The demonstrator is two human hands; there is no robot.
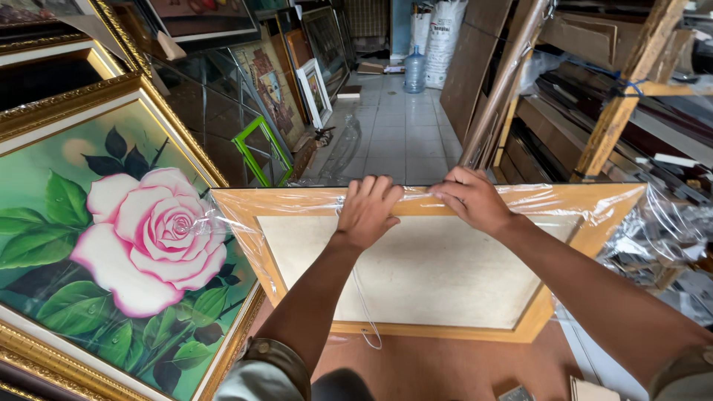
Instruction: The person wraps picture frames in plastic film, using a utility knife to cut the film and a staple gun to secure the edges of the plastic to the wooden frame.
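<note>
Left hand [369, 210] lies palm-down on the top rail of the wooden frame [416, 330], fingers curled over the far edge and pressing the clear plastic wrap [245, 223] against it. Right hand [469, 199] is just beside it on the same rail, fingers spread flat, pinching down the wrap. Both hands are closed lightly on the wrap and rail, touching or nearly touching each other.

Frame: light yellow-orange wood, rectangular, seen from the back w/ a pale cream backing board [423, 275] in the middle and a thin white hanging cord [364, 312] dangling down it. It stands tilted in front of the person, above a brown floor. Wrap covers the top rail and both upper corners, bunching loose at the rt end.

Left of the frame, touching its corner: a big rose painting [134, 245], pink bloom on green leaves, in a gilt frame. Beyond the frame: grey tiled aisle [394, 134], a green frame [260, 152], more framed pictures leaning at left, a water jug [414, 70] far back. Right of the frame: wooden racks [624, 96] of mouldings, crowding close.
</note>
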